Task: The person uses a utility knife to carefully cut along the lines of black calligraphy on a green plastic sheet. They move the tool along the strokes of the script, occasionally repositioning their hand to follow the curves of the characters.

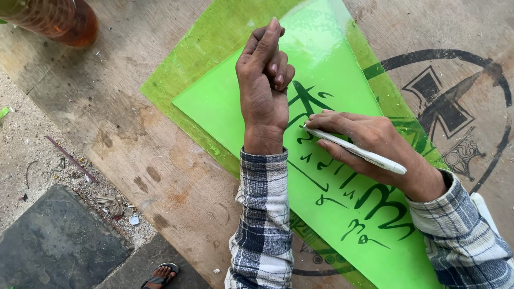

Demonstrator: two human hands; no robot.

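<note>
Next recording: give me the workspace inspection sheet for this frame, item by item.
Surface: worn plywood board with a black round emblem at its right.
Job's things: bright green sheet with dark lettering, lying on a clear green sheet; white pen.
Clutter: brown bottle at top left.
Grippers: left hand raised above the sheet, holding nothing; right hand holds the pen, tip on the sheet.
Cables: nothing seen.
Surroundings: gritty ground with debris, dark slab, sandalled foot.
</note>
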